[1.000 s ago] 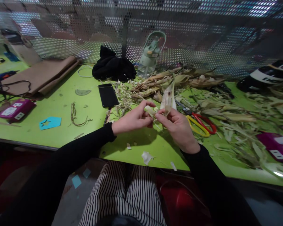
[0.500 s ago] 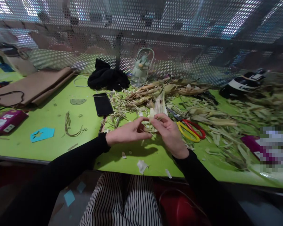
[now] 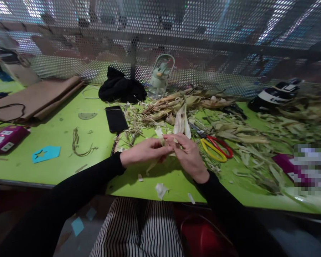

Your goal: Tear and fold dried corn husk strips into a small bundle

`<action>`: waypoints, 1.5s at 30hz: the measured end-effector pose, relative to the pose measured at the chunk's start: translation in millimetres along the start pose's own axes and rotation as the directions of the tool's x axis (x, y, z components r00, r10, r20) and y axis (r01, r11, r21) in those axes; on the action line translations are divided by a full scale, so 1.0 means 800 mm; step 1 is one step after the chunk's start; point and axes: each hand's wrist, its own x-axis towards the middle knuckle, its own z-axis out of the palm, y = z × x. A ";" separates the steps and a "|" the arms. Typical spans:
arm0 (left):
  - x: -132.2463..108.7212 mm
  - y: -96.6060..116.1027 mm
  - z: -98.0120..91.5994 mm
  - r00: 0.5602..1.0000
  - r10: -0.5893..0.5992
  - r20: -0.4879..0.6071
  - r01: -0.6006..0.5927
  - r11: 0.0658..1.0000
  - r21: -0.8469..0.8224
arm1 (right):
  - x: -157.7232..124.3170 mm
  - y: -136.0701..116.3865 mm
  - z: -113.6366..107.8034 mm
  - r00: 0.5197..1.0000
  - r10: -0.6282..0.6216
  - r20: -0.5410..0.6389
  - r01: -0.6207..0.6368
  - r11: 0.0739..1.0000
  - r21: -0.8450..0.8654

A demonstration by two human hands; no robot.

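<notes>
Left hand (image 3: 142, 153) closer to right hand (image 3: 188, 157), husk strip (image 3: 181, 123) upright between.

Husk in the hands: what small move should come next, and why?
Probably draw the left hand and right hand apart, to split the husk lengthwise. Both hands pinch its lower end close together, its pale blade stands free above the fingers, and a narrow strip hangs below the left hand.

- The left hand (image 3: 144, 151), arm extending from 8 o'clock, was pinched closed, its fingertips pointing toward 3 o'clock.
- The right hand (image 3: 188, 157), arm from 5 o'clock, was pinched too, meeting the left.
</notes>
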 end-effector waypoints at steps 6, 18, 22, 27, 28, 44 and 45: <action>0.004 -0.007 -0.002 0.997 -0.008 -0.072 0.009 1.000 0.019 | 0.003 -0.005 -0.005 0.970 0.240 0.028 -0.241 0.958 0.157; 0.008 -0.007 -0.023 0.969 -0.015 -0.248 -0.024 0.988 -0.151 | 0.008 -0.006 -0.019 0.978 0.192 0.080 -0.199 0.975 0.100; 0.008 -0.010 -0.029 0.963 0.017 -0.271 -0.059 0.987 -0.148 | 0.011 -0.001 -0.024 0.978 0.205 0.047 -0.207 0.978 0.022; 0.010 -0.012 -0.026 0.987 0.007 -0.163 -0.036 0.983 -0.179 | 0.014 0.000 -0.016 0.996 0.068 0.059 -0.059 0.986 -0.154; 0.010 -0.012 -0.024 0.989 0.011 -0.145 -0.037 0.983 -0.179 | 0.014 -0.001 -0.014 0.996 0.055 0.068 -0.044 0.986 -0.158; 0.011 -0.015 -0.006 0.976 0.018 -0.218 -0.042 0.993 -0.106 | 0.006 -0.001 0.004 0.936 0.324 0.139 -0.350 0.903 0.251; 0.010 -0.015 -0.006 0.973 0.020 -0.231 -0.043 0.995 -0.095 | 0.006 -0.001 0.005 0.936 0.321 0.143 -0.348 0.901 0.260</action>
